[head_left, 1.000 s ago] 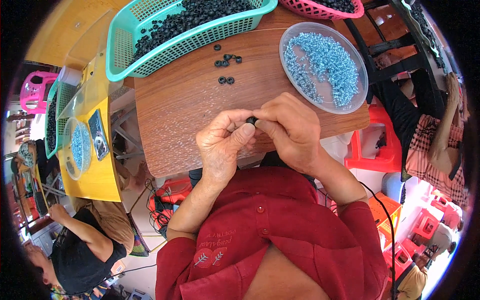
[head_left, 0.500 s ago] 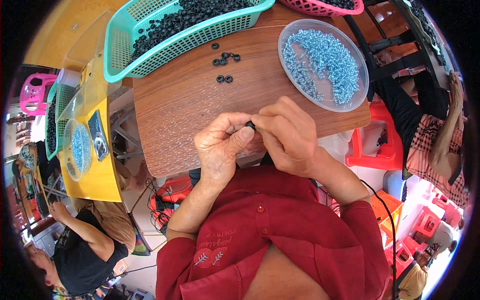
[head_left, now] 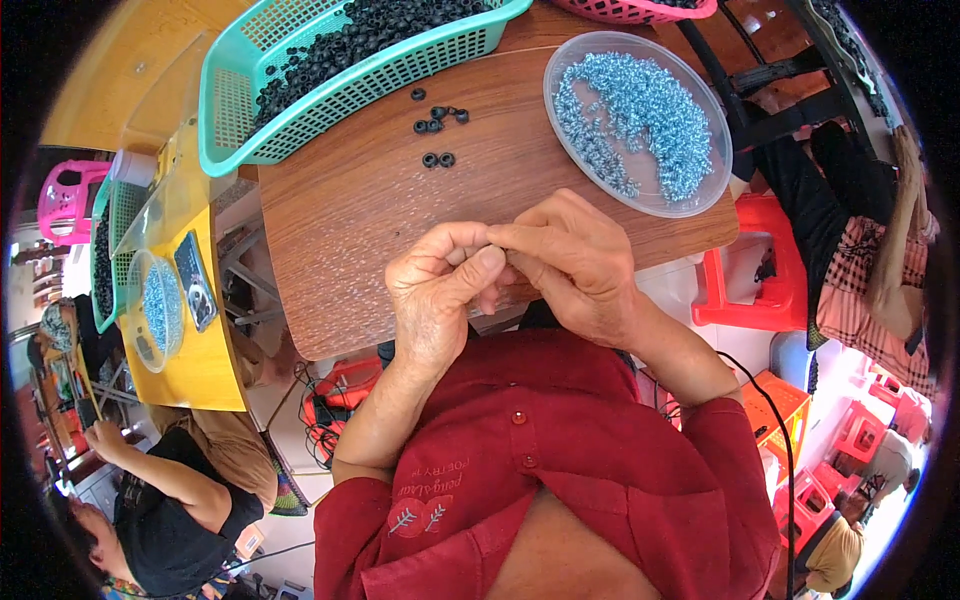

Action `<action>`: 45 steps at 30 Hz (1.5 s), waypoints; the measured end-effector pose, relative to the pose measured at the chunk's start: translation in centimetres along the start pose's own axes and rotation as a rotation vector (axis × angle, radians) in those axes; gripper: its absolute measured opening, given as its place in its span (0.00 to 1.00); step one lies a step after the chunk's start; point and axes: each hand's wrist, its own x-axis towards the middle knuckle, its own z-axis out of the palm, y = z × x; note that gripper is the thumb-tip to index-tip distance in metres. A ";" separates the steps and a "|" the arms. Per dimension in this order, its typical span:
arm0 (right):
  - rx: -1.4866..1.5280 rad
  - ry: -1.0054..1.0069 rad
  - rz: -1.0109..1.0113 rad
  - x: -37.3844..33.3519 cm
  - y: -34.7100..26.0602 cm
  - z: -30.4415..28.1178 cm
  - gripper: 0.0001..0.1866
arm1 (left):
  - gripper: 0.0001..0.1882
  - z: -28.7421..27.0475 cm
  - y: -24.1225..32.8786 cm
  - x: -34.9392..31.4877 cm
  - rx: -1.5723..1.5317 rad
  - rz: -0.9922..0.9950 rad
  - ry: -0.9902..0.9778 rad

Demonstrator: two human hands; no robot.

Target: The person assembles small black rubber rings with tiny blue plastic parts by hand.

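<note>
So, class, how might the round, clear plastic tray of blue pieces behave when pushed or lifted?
The round, clear plastic tray would probably flex slightly, as its see-through wall looks thin. Lying flat, it should slide rather than roll. The small, shiny blue pieces look loose, so tilting would likely shift them.

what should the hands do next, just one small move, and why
Perhaps ease the bare right hand slightly away from the bare left hand: their fingers meet over the brown wood-grain table, hiding anything between them, so a small gap might show it.
</note>
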 end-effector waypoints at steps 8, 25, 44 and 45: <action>-0.137 -0.020 -0.015 0.5 -0.1 0.2 0.21 | 0.09 0.8 -0.2 0.6 -0.066 0.054 0.111; -0.210 -0.043 -0.064 0.5 0.7 1.1 0.15 | 0.11 0.2 0.5 0.1 -0.114 -0.124 0.033; -0.266 -0.065 -0.254 0.1 2.5 1.7 0.12 | 0.13 1.2 -1.2 0.0 -0.067 -0.031 0.059; -0.277 -0.069 -0.272 0.1 2.6 1.7 0.12 | 0.11 1.1 -1.3 0.0 -0.093 -0.036 0.043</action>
